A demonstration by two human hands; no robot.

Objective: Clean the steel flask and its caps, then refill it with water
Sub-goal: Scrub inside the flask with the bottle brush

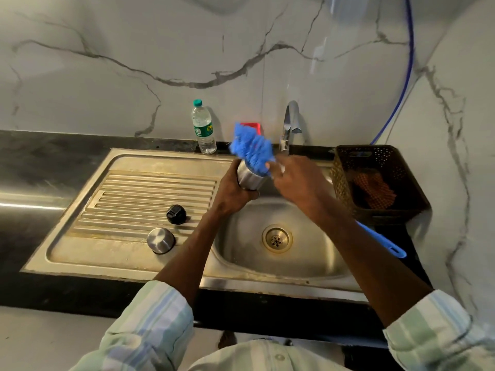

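My left hand (232, 188) grips the steel flask (250, 177) over the sink basin (316, 253), the flask tilted toward the tap. A blue bottle brush (250, 148) has its bristle head at the flask's mouth; its blue handle end (385, 243) sticks out below my right forearm. My right hand (300, 180) holds the brush shaft just right of the flask. A black inner cap (176, 214) and a steel outer cap (160, 240) sit on the ribbed drainboard (128, 188) to the left.
A steel tap (289, 124) stands behind the basin, with no water visibly running. A plastic water bottle (203, 128) with a green cap stands at the back edge. A red object (253, 126) lies behind the brush. A dark perforated basket (375, 183) with an orange scrubber sits right.
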